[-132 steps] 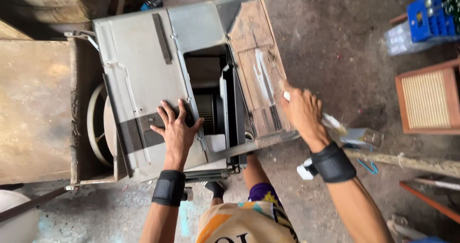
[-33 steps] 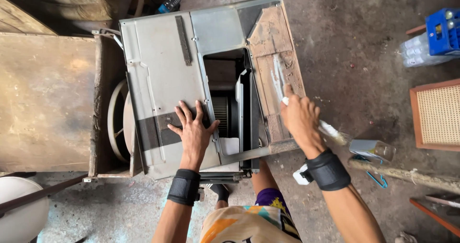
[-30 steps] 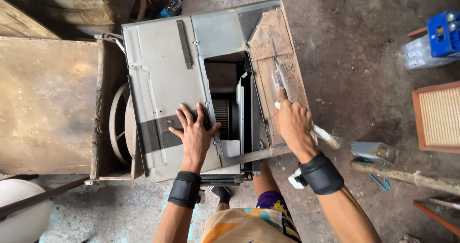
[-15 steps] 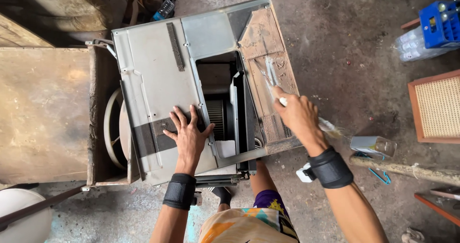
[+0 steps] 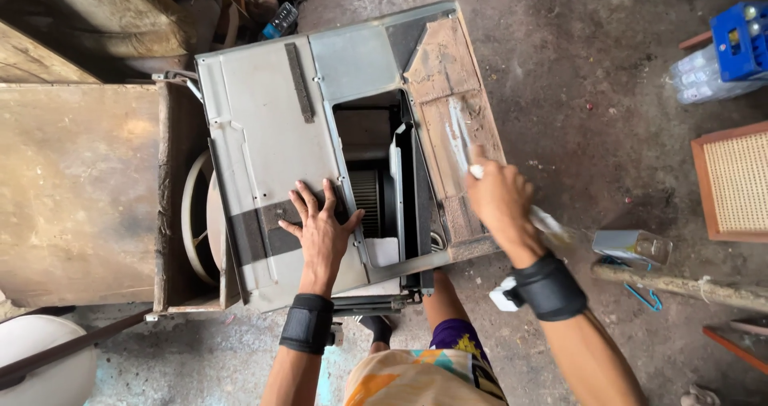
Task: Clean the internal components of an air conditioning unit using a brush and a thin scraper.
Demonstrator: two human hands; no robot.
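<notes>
Now | left hand [image 5: 322, 228] flat, open on grey metal casing [image 5: 264, 126] | right hand [image 5: 500, 202] gripping blurred scraper [image 5: 458, 134] on brown panel [image 5: 448, 70]

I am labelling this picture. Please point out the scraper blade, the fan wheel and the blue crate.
scraper blade [image 5: 458, 131], head view, mid blade.
fan wheel [image 5: 368, 200], head view, ribbed side.
blue crate [image 5: 740, 42], head view, top face.
</notes>
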